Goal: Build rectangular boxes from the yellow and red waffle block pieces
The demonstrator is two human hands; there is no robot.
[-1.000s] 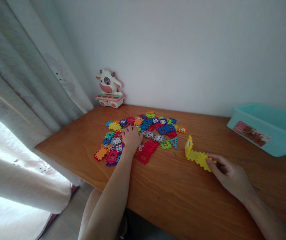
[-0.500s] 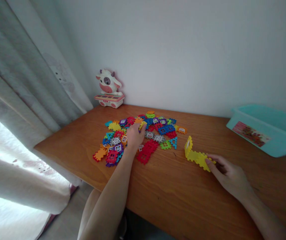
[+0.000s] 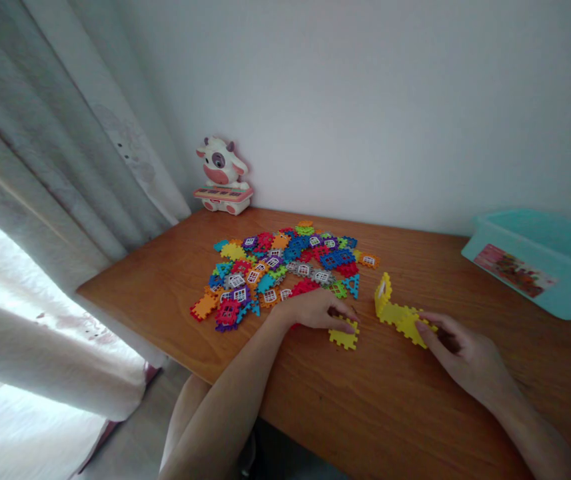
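Left hand [image 3: 318,309] pinches a yellow tile [image 3: 344,340], just below centre, toy pile [image 3: 292,249] crowding behind; right hand [image 3: 470,360] clamps joined yellow tiles [image 3: 395,313], centre right; tub [image 3: 565,293] blocks far right, bench [image 3: 365,407] wood running to the front edge, bottom.

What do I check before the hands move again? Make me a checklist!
1. Left hand has the loose tile: ok, fingers are on its far edge.
2. Right hand has the yellow strip: ok, it grips the near end.
3. The strip's far tile stands up: ok.
4. Loose tile touches the strip: not ok, there's a gap.
5. Loose tile is off the table: cannot tell.
6. Left hand is clear of the pile: cannot tell, it hides part of it.
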